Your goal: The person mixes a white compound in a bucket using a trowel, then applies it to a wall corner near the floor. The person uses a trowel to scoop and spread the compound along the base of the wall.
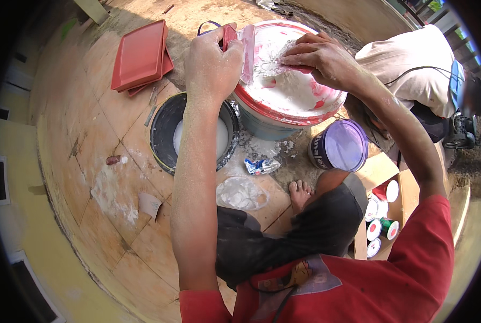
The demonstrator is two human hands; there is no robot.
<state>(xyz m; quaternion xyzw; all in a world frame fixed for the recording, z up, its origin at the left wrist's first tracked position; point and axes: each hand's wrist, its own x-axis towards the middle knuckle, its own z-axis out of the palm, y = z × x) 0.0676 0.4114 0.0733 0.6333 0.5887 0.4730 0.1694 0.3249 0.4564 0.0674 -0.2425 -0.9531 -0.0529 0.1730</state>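
Note:
My left hand (212, 65) is closed around the red handle of a wide scraper (248, 56), whose pinkish blade stands at the left edge of a round lid (302, 110). White paste or powder (291, 91) covers much of this red-rimmed lid, which sits on a large bucket (262, 126). Over the lid's far right part, the fingers of my right hand (325, 58) curl around a flat red piece (304, 69), perhaps a second scraper. Clumped white material lies at its edge. My right palm hides most of that piece.
Below my left forearm stands a black bucket (162, 134) with whitish liquid. A purple-lidded pail (345, 145), a crumpled packet (262, 166) and a plastic bag (240, 192) are nearby. Red trays (139, 56) lie at left, a carton of cans (406, 188) at right. Another person (410, 64) crouches at far right.

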